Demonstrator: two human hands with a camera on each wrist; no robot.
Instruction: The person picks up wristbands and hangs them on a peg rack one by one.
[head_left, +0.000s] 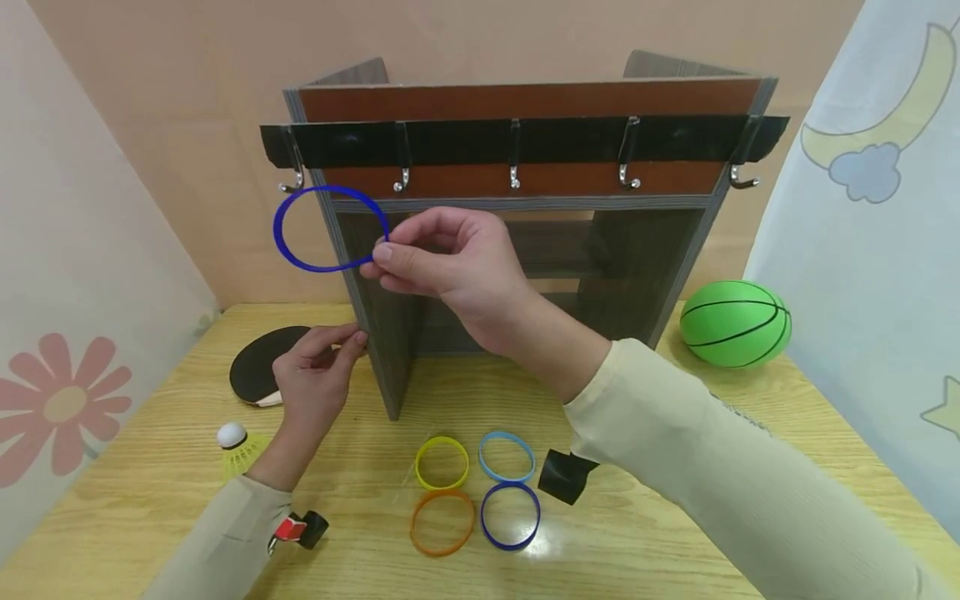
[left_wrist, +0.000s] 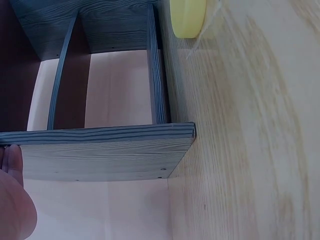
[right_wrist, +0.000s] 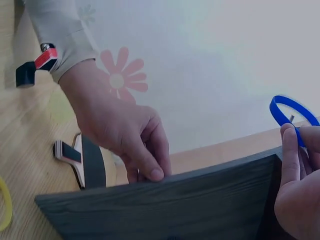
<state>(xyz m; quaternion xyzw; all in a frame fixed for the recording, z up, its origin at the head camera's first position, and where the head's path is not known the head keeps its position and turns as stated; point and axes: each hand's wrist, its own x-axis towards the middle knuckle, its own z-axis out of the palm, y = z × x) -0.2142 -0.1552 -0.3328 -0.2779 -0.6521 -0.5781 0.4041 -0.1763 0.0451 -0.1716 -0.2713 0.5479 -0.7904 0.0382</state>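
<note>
My right hand (head_left: 472,275) pinches a blue ring (head_left: 330,269) by its right side, between thumb and fingers. The ring is held just below the leftmost hook (head_left: 294,177) of a dark hook rail (head_left: 457,143); in the right wrist view the hook's tip shows through the ring's loop. The rail runs across the front of a grey and brown wooden shelf unit (head_left: 390,358). Lower down, my left hand (head_left: 315,367), fingers bent, holds the front edge of the unit's left side panel with thumb and fingertips. Four more hooks along the rail carry nothing.
Yellow (head_left: 418,467), light blue (head_left: 533,458), orange (head_left: 412,533) and dark blue (head_left: 538,517) rings lie on the table before the unit. A black table tennis bat (head_left: 255,362) and a shuttlecock (head_left: 232,435) lie left. A green ball (head_left: 735,325) sits right.
</note>
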